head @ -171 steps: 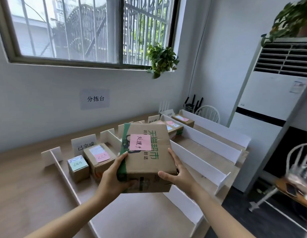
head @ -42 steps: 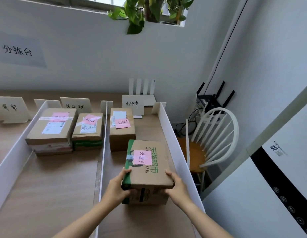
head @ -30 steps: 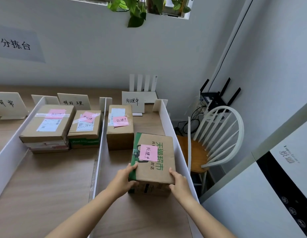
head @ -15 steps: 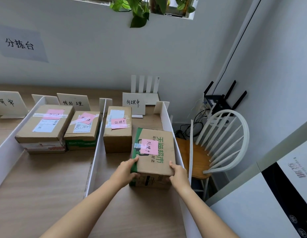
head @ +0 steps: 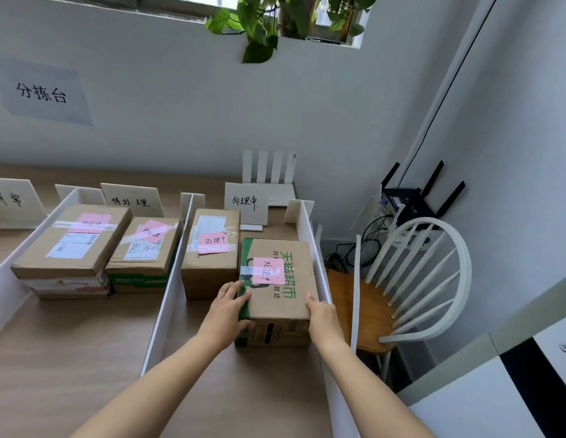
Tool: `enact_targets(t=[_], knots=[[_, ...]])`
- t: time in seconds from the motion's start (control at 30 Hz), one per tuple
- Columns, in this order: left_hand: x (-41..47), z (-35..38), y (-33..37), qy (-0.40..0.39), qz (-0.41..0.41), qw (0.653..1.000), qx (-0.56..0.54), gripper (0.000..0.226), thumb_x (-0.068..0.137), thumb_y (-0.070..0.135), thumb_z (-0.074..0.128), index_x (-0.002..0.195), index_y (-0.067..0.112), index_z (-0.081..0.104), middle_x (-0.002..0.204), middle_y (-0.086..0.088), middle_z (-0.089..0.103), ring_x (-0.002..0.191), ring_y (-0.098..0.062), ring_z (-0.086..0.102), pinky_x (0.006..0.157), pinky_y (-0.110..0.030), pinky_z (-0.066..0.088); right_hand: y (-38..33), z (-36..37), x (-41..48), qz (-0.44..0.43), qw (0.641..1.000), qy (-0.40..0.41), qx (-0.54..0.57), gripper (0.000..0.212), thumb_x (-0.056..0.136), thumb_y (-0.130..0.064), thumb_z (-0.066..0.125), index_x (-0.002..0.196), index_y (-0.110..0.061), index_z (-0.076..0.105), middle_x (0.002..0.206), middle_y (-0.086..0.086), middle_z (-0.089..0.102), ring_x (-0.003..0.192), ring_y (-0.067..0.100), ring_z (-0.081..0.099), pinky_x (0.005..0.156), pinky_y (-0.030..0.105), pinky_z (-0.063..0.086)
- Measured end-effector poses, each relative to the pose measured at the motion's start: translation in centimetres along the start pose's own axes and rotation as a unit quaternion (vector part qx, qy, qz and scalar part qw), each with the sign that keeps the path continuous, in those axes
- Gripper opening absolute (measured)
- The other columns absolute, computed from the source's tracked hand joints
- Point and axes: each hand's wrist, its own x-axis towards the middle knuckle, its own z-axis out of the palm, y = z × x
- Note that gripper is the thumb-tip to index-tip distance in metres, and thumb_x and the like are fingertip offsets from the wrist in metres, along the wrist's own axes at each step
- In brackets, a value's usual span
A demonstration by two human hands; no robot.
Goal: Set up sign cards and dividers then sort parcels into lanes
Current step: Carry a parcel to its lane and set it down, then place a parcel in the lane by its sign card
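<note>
The green-printed parcel [head: 277, 289] is being held on the table [head: 70, 358] at its near end, one hand at each corner, the hands set apart by the box's width. Its near left corner is being clasped by the left hand [head: 226, 311], fingers over the top edge and thumb against the front face. The near right corner is being gripped by the right hand [head: 322, 314], thumb up on the top edge; the fingers are being hidden down the far side. The parcel is being kept in the rightmost lane, between the middle divider [head: 168, 295] and the right divider [head: 313, 248], close against the latter. A pink note [head: 268, 270] is being carried on its top. Just beside it on the left, a taller parcel [head: 210, 254] with its own pink note is being shown, the two boxes touching or nearly so. At the head of the lane, a handwritten sign card [head: 246, 202] is being displayed upright.

In the neighbouring lane, a large parcel [head: 70, 241] and a smaller parcel [head: 145, 248] are being kept side by side, below a second sign card [head: 130, 200]. A third sign card [head: 9, 199] is being cut off at the left edge. Beyond the table's end, a white chair [head: 417, 279] is being seen, and a black router [head: 411, 203] behind it.
</note>
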Motion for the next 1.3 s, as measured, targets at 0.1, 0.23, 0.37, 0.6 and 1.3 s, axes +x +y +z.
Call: enact_targets(t=[0.1, 0.23, 0.37, 0.6, 1.3], knots=[[1.1, -0.2, 0.0, -0.005, 0.004, 0.999, 0.031, 0.076, 0.089, 0.039, 0.061, 0.150, 0.015, 0.023, 0.158, 0.002, 0.013, 0.146, -0.017, 0.001, 0.117, -0.030, 0.001, -0.4, -0.9, 0.8, -0.001, 1.000, 0.025, -0.005, 0.049, 0.097, -0.011, 0.048, 0.144, -0.010, 0.033, 0.135, 0.012, 0.037, 0.124, 0.026, 0.034, 0.098, 0.029, 0.037], [3.1, -0.8, 0.0, -0.008, 0.015, 0.997, 0.076, 0.077, 0.088, 0.042, 0.060, 0.150, 0.016, 0.023, 0.158, 0.001, 0.016, 0.147, -0.016, 0.003, 0.115, -0.029, -0.007, -0.4, -1.2, 3.1, 0.001, 0.998, 0.044, -0.035, 0.046, 0.093, -0.010, 0.056, 0.137, -0.010, 0.043, 0.140, 0.007, 0.038, 0.125, 0.025, 0.033, 0.095, 0.032, 0.032], [4.9, -1.2, -0.3, -0.004, 0.022, 0.993, 0.112, 0.076, 0.087, 0.045, 0.059, 0.149, 0.018, 0.025, 0.157, 0.001, 0.018, 0.146, -0.014, 0.008, 0.115, -0.028, -0.009, -0.3, -1.3, 4.8, -0.008, 0.997, 0.051, -0.049, 0.044, 0.093, -0.008, 0.054, 0.136, -0.011, 0.045, 0.138, 0.006, 0.039, 0.125, 0.025, 0.034, 0.097, 0.035, 0.030], [7.5, -1.6, -0.6, 0.003, 0.013, 0.994, 0.112, 0.076, 0.087, 0.043, 0.060, 0.150, 0.019, 0.024, 0.157, 0.001, 0.020, 0.146, -0.015, 0.011, 0.117, -0.033, -0.005, 0.1, -1.2, 7.7, -0.019, 0.997, 0.061, -0.038, 0.044, 0.093, -0.012, 0.055, 0.136, -0.015, 0.045, 0.137, 0.003, 0.039, 0.126, 0.022, 0.034, 0.101, 0.035, 0.028], [9.7, -3.5, -1.0, 0.011, 0.001, 0.989, 0.146, 0.075, 0.096, 0.045, 0.046, 0.152, 0.018, 0.006, 0.160, 0.000, 0.004, 0.147, -0.019, -0.002, 0.119, -0.040, -0.003, -0.5, -1.8, 12.6, -0.002, 0.994, 0.046, -0.096, 0.045, 0.092, -0.014, 0.054, 0.135, -0.021, 0.045, 0.133, -0.001, 0.043, 0.124, 0.019, 0.040, 0.106, 0.043, 0.030]])
